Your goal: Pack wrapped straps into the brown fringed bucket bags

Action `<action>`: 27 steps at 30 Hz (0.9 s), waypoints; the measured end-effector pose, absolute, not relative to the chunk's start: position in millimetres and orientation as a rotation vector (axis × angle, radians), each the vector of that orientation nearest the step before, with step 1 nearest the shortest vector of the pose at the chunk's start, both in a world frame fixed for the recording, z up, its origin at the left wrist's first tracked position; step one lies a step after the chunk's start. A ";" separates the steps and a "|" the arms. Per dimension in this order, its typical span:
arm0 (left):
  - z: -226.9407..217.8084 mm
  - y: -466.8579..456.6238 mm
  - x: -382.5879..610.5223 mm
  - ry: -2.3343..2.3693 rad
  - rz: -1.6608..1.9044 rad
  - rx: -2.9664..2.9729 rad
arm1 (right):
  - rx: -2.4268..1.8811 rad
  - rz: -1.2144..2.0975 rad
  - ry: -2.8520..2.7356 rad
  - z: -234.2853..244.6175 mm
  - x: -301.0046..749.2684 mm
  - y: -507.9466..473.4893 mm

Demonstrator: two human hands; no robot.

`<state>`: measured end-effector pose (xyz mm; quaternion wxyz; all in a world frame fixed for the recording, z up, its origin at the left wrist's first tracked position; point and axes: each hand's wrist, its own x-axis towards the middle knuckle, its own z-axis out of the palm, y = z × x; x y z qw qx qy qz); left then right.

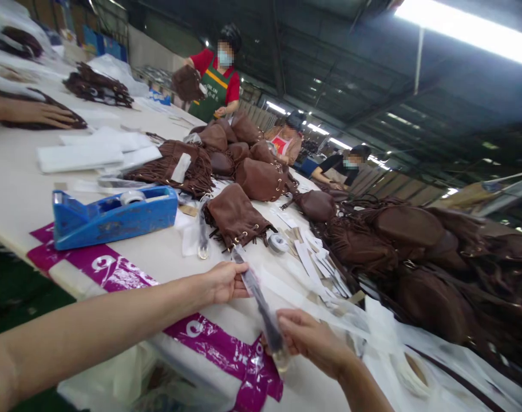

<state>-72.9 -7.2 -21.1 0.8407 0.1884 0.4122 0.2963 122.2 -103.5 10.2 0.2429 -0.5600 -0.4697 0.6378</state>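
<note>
A dark strap wrapped in clear plastic (263,306) stretches between my two hands, over the near edge of the table. My left hand (225,281) pinches its upper end. Around its lower end, by a shiny metal piece, the fingers of my right hand (310,339) are closed. Just beyond my left hand lies a small brown fringed bag (237,213) with metal eyelets. Another plastic-wrapped strap (202,232) rests at the bag's left side, and a roll of clear tape (279,242) sits at its right.
A blue tape dispenser (115,220) stands on the left of the white table (12,183). Purple printed tape (209,337) lines the near edge. Brown bags (261,178) are heaped behind, with a larger pile (407,246) at right. Co-workers (218,80) stand beyond; another person's hand (50,113) is at far left.
</note>
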 end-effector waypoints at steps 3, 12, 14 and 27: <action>-18.8 -8.0 -74.5 0.886 0.652 0.432 | -1.364 2.058 -1.163 6.3 123.5 -122.2; 22.1 -34.5 -110.8 0.803 1.002 2.043 | -0.914 1.894 -0.905 20.8 122.2 -131.3; 24.4 -30.5 -104.4 0.602 1.061 2.326 | -0.903 1.840 -0.897 19.5 120.1 -125.7; 23.9 31.6 -68.3 0.468 1.018 1.937 | -0.837 1.275 -0.946 60.9 98.4 -38.4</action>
